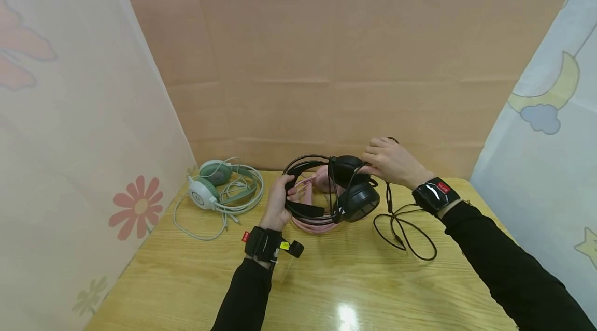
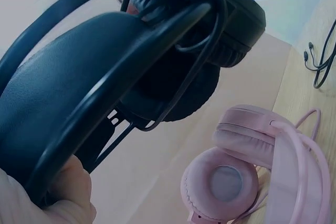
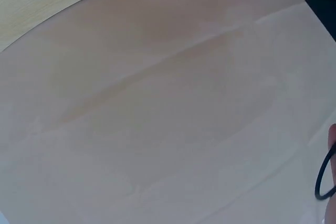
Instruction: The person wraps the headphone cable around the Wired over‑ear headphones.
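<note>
My left hand [image 1: 278, 205] grips the headband of a pair of black headphones [image 1: 358, 202], holding them above the table with the ear cups toward the right. In the left wrist view the thumb and fingers wrap the band's lower end, and the black ear cup [image 2: 239, 22] shows at the top. Beside the right ear cups, my right hand [image 1: 393, 164] pinches the black cable [image 1: 389, 197], which loops over the fingers and hangs to the table. A small part of that cable loop [image 3: 318, 184] shows at the right wrist view's edge. Pink headphones [image 2: 223, 184] lie behind and below the black ones, partly hidden.
White and green headphones [image 1: 203, 196] with a coiled pale cable lie at the table's left back. Loops of the black cable [image 1: 434, 254] rest on the wooden table [image 1: 326, 274] at the right. A brown backdrop [image 1: 289, 61] and patterned side sheets [image 1: 536, 175] enclose the table.
</note>
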`<state>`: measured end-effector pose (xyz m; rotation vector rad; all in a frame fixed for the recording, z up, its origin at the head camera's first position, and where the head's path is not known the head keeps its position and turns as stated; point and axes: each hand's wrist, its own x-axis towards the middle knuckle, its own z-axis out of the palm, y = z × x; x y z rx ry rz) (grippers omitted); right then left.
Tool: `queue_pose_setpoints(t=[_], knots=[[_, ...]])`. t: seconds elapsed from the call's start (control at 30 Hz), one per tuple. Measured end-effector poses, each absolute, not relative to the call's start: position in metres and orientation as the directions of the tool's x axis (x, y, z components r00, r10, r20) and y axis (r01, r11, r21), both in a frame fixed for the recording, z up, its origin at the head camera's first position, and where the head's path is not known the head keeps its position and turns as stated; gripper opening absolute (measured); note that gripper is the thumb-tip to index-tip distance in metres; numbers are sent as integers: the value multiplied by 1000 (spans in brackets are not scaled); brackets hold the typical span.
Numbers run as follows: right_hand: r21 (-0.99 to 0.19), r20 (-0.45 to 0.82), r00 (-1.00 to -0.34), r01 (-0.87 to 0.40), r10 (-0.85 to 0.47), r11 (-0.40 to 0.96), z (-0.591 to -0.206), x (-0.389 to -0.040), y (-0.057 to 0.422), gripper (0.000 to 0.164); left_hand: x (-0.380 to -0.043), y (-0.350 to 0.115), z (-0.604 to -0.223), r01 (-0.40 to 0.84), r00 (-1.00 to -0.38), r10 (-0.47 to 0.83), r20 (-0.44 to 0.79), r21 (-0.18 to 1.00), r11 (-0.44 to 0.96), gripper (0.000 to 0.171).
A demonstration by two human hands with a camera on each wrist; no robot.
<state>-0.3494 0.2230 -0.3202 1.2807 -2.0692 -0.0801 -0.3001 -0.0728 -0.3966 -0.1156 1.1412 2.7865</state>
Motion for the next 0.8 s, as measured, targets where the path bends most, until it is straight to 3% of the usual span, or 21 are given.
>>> queue_pose_setpoints(t=[0.1, 0.3, 0.47, 0.6, 0.67, 0.8], knots=[[395, 494, -297, -761, -817, 515, -322, -351, 224, 14, -299, -73, -397, -154, -988, 97, -121, 689, -709, 9], [304, 447, -381, -787, -810, 537, -318, -351, 212, 23, -297, -71, -398, -150, -989, 99, -112, 732, -665, 12], [86, 370, -572, -763, -732, 640, -306, -357, 207, 39, -296, -72, -396, -174, -984, 151, -99, 743, -646, 12], [-50, 285, -751, -632, -596, 773, -301, -364, 213, 29, -294, -72, -395, -201, -976, 197, -95, 743, -639, 14], [-67, 250, -793, -587, -556, 807, -301, -366, 214, 25, -294, -73, -395, -209, -973, 211, -92, 738, -641, 16], [-58, 249, -796, -581, -552, 812, -302, -369, 210, 23, -293, -72, -397, -230, -965, 250, -81, 724, -651, 13]])
